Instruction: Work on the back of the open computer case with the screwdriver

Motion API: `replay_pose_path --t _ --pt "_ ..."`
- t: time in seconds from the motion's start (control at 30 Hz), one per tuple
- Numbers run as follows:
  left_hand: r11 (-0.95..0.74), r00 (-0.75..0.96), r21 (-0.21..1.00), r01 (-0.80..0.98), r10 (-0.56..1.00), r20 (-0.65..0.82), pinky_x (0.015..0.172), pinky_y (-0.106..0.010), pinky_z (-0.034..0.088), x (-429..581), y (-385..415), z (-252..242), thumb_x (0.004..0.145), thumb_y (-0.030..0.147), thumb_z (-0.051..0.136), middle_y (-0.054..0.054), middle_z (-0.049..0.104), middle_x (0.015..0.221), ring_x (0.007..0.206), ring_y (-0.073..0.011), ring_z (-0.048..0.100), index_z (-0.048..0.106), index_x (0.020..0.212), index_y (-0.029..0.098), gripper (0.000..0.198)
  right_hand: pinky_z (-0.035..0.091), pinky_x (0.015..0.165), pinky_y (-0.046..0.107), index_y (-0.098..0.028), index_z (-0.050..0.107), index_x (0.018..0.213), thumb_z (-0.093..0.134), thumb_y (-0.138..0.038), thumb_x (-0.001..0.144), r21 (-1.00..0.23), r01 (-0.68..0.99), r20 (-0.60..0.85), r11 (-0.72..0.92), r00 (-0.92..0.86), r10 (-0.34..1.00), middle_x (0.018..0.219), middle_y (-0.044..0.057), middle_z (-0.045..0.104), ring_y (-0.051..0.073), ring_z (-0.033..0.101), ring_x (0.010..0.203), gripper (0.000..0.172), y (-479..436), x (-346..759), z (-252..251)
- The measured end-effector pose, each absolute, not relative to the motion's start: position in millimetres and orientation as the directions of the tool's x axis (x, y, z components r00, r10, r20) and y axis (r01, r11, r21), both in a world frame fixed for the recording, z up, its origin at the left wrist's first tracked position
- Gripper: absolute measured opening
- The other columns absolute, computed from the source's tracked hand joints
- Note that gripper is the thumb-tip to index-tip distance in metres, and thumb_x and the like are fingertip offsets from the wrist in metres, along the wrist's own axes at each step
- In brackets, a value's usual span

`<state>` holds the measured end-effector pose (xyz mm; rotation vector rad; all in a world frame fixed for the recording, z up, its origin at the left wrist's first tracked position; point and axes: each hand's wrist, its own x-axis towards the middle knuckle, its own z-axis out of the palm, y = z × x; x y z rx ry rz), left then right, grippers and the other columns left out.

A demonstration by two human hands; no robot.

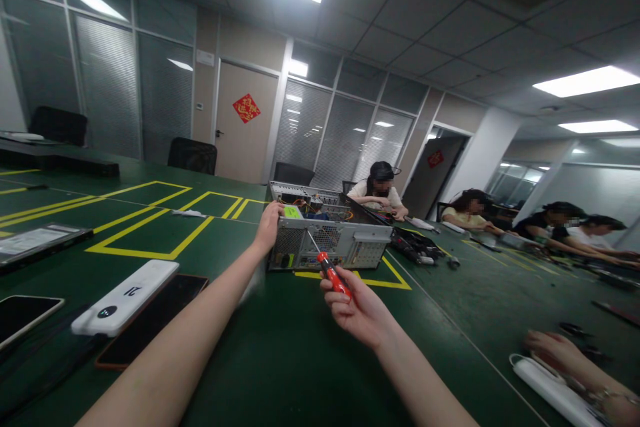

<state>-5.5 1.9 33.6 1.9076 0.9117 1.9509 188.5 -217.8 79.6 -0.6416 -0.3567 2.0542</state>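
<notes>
A grey metal computer case [345, 240] lies on its side on the green table, its top side open with cables and parts visible inside. My left hand [271, 225] grips the case's left corner, beside a bright green-yellow label [293, 211]. Between the closed fingers of my right hand [357, 307] is a red and black screwdriver [333, 275]. Its shaft points up and left towards the rear panel of the case. Whether the tip touches a screw there is too small to tell.
A white power bank [127, 295], a dark phone [155, 320], another phone [27, 320] and a hard drive [43, 243] lie to the left. Yellow tape [135, 253] marks the table. A co-worker's hand [555, 353] rests at right; several people sit further along.
</notes>
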Motion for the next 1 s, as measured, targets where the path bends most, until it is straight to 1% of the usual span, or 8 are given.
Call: replay_pose_path --t 0.07,0.2,0.37,0.53,0.7,0.8,0.9,1.0 --pt "-0.772 -0.11 0.589 0.24 0.581 0.807 0.114 -0.039 0.037 -5.2 3.0 32.9 0.096 0.028 0.024 -0.005 0.067 0.103 0.114 -0.0194 0.056 0.052 0.073 0.023 0.037 0.022 0.033 0.008 -0.013 0.049 0.098 0.037 -0.029 0.102 -0.484 -0.691 -0.317 -0.537 -0.433 0.844 0.072 -0.002 0.051 0.001 0.035 0.043 0.02 -218.5 186.6 81.1" --pt "-0.788 -0.109 0.567 0.24 0.559 0.822 0.113 -0.041 0.038 -5.0 2.7 32.8 0.096 0.029 0.025 -0.005 0.068 0.099 0.107 -0.0196 0.059 0.052 0.072 0.023 0.037 0.028 0.033 0.008 -0.013 0.049 0.101 0.033 -0.035 0.103 -0.465 -0.693 -0.303 -0.552 -0.461 0.834 0.08 0.003 0.057 0.001 0.037 0.045 0.028 -217.1 186.8 80.1" --pt "-0.787 -0.108 0.57 0.236 0.561 0.82 0.113 -0.04 0.038 -5.6 0.7 33.9 0.095 0.028 0.025 -0.004 0.067 0.098 0.106 -0.0192 0.06 0.052 0.072 0.023 0.036 0.026 0.032 0.006 -0.013 0.049 0.106 0.039 -0.033 0.101 -0.468 -0.69 -0.272 -0.552 -0.482 0.833 0.078 0.001 0.056 0.0 0.034 0.043 0.022 -213.4 193.9 76.6" --pt "-0.777 -0.1 0.578 0.249 0.573 0.813 0.113 -0.04 0.038 -6.2 1.9 33.6 0.096 0.029 0.025 -0.004 0.067 0.1 0.108 -0.0193 0.059 0.051 0.073 0.023 0.036 0.023 0.037 0.007 -0.012 0.05 0.113 0.047 -0.027 0.099 -0.553 -0.657 -0.235 -0.513 -0.468 0.852 0.076 0.0 0.053 0.001 0.036 0.047 0.02 -217.1 193.9 79.9" --pt "-0.766 -0.101 0.601 0.228 0.595 0.797 0.114 -0.04 0.036 -6.1 0.8 33.3 0.095 0.031 0.025 -0.005 0.067 0.103 0.114 -0.02 0.057 0.051 0.073 0.023 0.034 0.036 0.049 0.015 -0.009 0.054 0.106 0.053 -0.03 0.094 -0.629 -0.599 -0.239 -0.496 -0.458 0.856 0.085 0.009 0.06 0.007 0.047 0.06 0.024 -223.7 188.3 83.5" --pt "-0.763 -0.091 0.606 0.224 0.603 0.793 0.116 -0.04 0.035 -6.1 0.1 33.8 0.095 0.032 0.024 -0.005 0.067 0.102 0.113 -0.0201 0.057 0.05 0.073 0.023 0.035 0.041 0.056 0.02 -0.013 0.056 0.105 0.058 -0.024 0.087 -0.699 -0.53 -0.212 -0.48 -0.488 0.847 0.094 0.011 0.063 0.013 0.055 0.073 0.021 -224.6 189.2 83.1" --pt "-0.769 -0.094 0.599 0.225 0.595 0.798 0.115 -0.04 0.035 -5.9 0.1 34.5 0.096 0.033 0.024 -0.005 0.067 0.102 0.112 -0.0196 0.057 0.05 0.073 0.023 0.036 0.042 0.061 0.021 -0.018 0.054 0.113 0.064 -0.014 0.081 -0.776 -0.456 -0.191 -0.436 -0.489 0.851 0.099 0.009 0.065 0.014 0.059 0.08 0.034 -224.6 191.1 81.6" --pt "-0.778 -0.097 0.586 0.225 0.581 0.808 0.115 -0.039 0.035 -5.6 -0.2 35.2 0.096 0.032 0.023 -0.005 0.066 0.1 0.108 -0.0188 0.058 0.05 0.072 0.023 0.037 0.041 0.059 0.019 -0.02 0.053 0.12 0.072 -0.016 0.078 -0.839 -0.402 -0.188 -0.366 -0.417 0.889 0.095 0.007 0.065 0.013 0.06 0.076 0.046 -226.3 189.9 81.6"
